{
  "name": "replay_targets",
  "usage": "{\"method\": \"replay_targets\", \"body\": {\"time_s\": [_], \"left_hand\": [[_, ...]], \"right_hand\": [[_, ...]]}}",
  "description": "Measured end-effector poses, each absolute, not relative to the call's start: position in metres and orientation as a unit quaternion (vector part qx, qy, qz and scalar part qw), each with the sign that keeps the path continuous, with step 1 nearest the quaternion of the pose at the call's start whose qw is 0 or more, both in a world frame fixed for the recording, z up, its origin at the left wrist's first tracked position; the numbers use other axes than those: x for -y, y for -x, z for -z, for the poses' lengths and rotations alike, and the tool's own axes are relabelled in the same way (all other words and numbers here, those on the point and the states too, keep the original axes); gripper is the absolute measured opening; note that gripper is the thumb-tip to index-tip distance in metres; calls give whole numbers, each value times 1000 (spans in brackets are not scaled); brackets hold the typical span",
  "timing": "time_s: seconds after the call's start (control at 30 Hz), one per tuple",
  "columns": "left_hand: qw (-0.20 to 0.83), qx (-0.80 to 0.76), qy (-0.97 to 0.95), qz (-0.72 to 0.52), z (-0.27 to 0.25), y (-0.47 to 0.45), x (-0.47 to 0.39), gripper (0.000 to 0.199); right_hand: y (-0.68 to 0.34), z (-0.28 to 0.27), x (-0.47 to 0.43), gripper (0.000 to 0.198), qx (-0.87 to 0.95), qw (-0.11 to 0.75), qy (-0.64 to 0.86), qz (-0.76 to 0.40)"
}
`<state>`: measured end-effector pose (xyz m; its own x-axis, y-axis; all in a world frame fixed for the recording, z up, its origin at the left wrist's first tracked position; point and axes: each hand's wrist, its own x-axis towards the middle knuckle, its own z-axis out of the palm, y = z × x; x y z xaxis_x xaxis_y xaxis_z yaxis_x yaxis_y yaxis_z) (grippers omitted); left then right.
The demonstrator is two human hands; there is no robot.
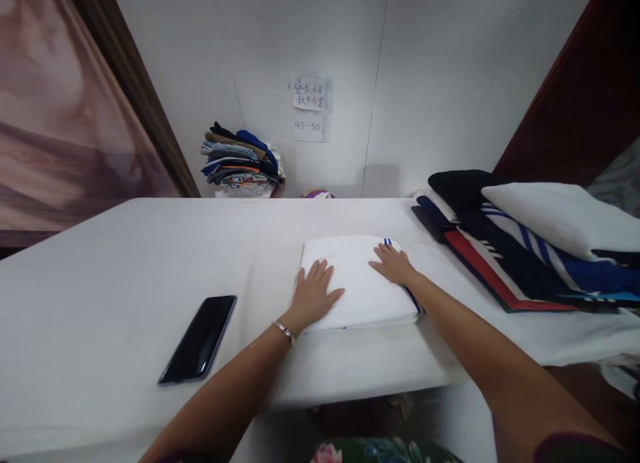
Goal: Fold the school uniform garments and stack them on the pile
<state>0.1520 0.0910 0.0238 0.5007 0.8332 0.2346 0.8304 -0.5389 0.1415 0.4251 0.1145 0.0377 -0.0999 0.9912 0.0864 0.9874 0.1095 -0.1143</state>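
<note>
A folded white garment (365, 283) with dark blue stripes along its right edge lies flat on the white-covered table (125, 263). My left hand (313, 293) rests open on its left side, fingers spread, with a bracelet on the wrist. On the upper right part, beside the stripes, my right hand (393, 263) lies with fingers spread and palm down. Neither hand grips the cloth. What kind of garment it is cannot be told from the fold.
A black phone (199, 340) lies left of my arms. At the right is a pile of folded clothes (530, 250), topped by a white one. Another clothes stack (243, 160) stands beyond the far edge. Handwritten paper signs (311, 103) hang on the wall.
</note>
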Motion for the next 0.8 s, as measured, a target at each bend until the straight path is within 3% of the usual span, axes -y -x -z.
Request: {"method": "replay_targets", "body": {"time_s": [0.27, 0.43, 0.7, 0.8], "left_hand": [[27, -477, -867, -141, -28, -152, -88, 61], [78, -482, -855, -177, -27, -147, -89, 64], [293, -579, -673, -356, -29, -129, -114, 56], [392, -604, -575, -389, -35, -124, -119, 50]], "right_hand": [[-444, -21, -124, 59, 719, 114, 681, -85], [-472, -18, -108, 63, 643, 239, 715, -135], [-489, -18, -47, 76, 414, 453, 709, -348], [-484, -25, -35, 82, 327, 490, 683, -432]]}}
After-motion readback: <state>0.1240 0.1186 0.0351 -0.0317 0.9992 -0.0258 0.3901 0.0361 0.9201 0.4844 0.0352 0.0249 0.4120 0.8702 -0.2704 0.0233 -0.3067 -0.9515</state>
